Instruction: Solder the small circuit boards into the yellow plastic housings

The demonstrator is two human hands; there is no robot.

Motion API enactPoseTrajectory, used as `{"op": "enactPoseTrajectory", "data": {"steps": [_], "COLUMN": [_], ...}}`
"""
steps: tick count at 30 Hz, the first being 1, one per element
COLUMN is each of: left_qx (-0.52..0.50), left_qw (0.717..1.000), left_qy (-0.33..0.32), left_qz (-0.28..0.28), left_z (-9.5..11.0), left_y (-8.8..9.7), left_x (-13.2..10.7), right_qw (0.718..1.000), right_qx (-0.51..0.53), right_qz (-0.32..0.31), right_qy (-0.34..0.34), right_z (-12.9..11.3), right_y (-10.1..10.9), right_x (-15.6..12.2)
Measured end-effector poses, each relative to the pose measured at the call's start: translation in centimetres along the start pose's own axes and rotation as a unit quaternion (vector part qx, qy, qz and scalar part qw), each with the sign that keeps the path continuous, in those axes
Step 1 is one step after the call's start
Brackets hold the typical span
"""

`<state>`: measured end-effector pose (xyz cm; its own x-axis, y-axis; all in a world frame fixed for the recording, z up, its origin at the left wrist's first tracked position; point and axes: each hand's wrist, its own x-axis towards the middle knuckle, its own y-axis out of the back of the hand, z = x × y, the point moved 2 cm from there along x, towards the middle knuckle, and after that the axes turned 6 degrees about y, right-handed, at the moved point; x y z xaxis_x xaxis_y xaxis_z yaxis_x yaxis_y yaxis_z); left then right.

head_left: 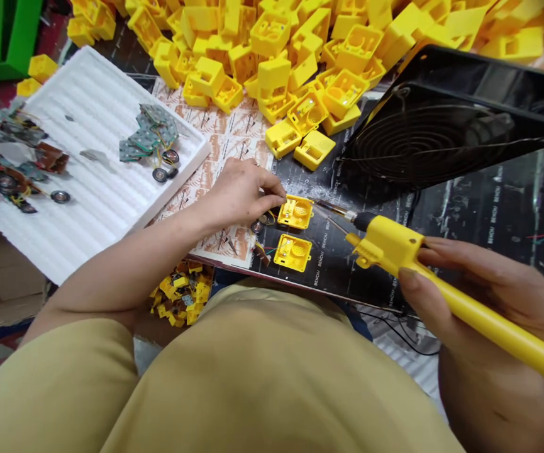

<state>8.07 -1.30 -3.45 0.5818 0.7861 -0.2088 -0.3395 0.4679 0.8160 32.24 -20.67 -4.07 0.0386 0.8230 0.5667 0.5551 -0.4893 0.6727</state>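
Note:
My right hand (470, 283) grips a yellow soldering iron (394, 246); its metal tip reaches left to a small yellow plastic housing (295, 211) on the dark work mat (465, 207). My left hand (243, 192) rests beside that housing with fingers pinched at its left edge, on something too small to make out. A second yellow housing (293, 252) lies just below the first. A small round speaker (256, 226) with wires sits left of the two housings.
A big heap of yellow housings (300, 44) fills the back. A white foam tray (87, 170) at left carries circuit boards (151, 132) and speakers. A black fan (422, 135) stands at right. Small yellow parts (182, 296) lie near my lap.

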Motion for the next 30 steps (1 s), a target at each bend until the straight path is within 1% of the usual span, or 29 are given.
{"op": "enactPoseTrajectory", "data": {"steps": [2, 4, 6, 8, 11, 12, 17, 19, 21, 23, 24, 27, 28, 30], "left_qx": [0.064, 0.086, 0.088, 0.074, 0.047, 0.042, 0.046, 0.048, 0.052, 0.056, 0.058, 0.06, 0.062, 0.068], "left_qw": [0.998, 0.996, 0.996, 0.997, 0.998, 0.998, 0.996, 0.996, 0.995, 0.995, 0.994, 0.994, 0.994, 0.992], "left_qy": [-0.002, 0.004, 0.013, 0.02, 0.025, 0.029, 0.044, 0.043, 0.046, 0.047, 0.043, 0.03, 0.031, 0.039], "left_qz": [0.011, 0.004, -0.008, -0.024, -0.04, -0.041, -0.062, -0.064, -0.068, -0.075, -0.078, -0.086, -0.09, -0.098], "left_z": [0.6, 1.0, 1.1, 1.0, 1.0, 1.1, 1.5, 1.6, 1.7, 1.7, 1.8, 2.0, 2.1, 2.2], "left_y": [0.3, 0.4, 0.3, 0.1, 0.1, 0.1, 0.2, 0.3, 0.4, 0.5, 0.5, 0.7, 0.8, 0.9], "left_x": [-0.1, 0.0, 0.1, 0.1, 0.2, 0.3, 0.7, 0.8, 1.0, 1.1, 1.1, 1.3, 1.3, 1.4], "right_qw": [1.0, 1.0, 0.998, 0.993, 0.986, 0.985, 0.988, 0.986, 0.982, 0.976, 0.973, 0.965, 0.964, 0.971], "right_qx": [-0.008, 0.006, 0.042, 0.082, 0.109, 0.11, 0.1, 0.103, 0.099, 0.095, 0.092, 0.098, 0.106, 0.108], "right_qz": [-0.004, -0.01, -0.006, -0.003, -0.02, -0.03, -0.074, -0.092, -0.12, -0.143, -0.143, -0.118, -0.117, -0.12], "right_qy": [0.019, 0.028, 0.046, 0.081, 0.122, 0.127, 0.095, 0.094, 0.104, 0.135, 0.157, 0.211, 0.214, 0.177], "right_z": [-0.7, -1.2, -1.5, -1.4, -1.3, -1.3, -1.9, -2.1, -2.1, -2.3, -2.3, -2.4, -2.2, -1.6], "right_y": [-0.4, -0.9, -1.3, -1.5, -1.5, -1.5, -1.4, -1.4, -1.6, -1.7, -1.7, -1.3, -1.1, -0.7], "right_x": [0.7, 1.4, 1.8, 2.1, 2.6, 2.8, 3.3, 3.3, 3.5, 3.9, 4.1, 4.9, 5.0, 5.1]}}
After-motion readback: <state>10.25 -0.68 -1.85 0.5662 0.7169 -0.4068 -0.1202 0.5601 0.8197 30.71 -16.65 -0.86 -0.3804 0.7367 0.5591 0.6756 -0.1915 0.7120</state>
